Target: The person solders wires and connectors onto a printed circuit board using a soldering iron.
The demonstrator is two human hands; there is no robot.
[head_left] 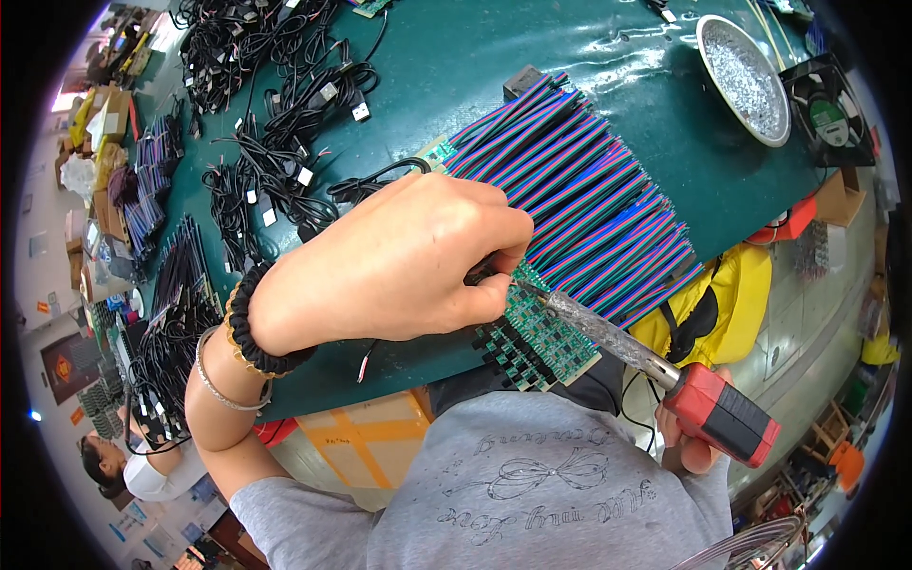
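Observation:
My left hand (399, 256) reaches over the small green circuit boards (560, 347), its thumb and fingers pinched on what looks like a black cable. The fingers mostly hide the cable's end. My right hand (700, 457) is wrapped round the red and black handle of a soldering iron (717, 410). The iron's tip is at the boards, close beside my left fingertips. A wide row of striped multicoloured wires (589, 195) runs from these boards across the table. Black cable coils (375, 185) lie just behind my left hand.
Heaps of black USB cables (275, 123) cover the green table's (437, 57) left side. At the far right stand a metal bowl of silvery bits (750, 85) and a black fan-like device (831, 119). A yellow bag (731, 309) and a cardboard box (366, 437) sit below the table edge. Another person (142, 465) is at lower left.

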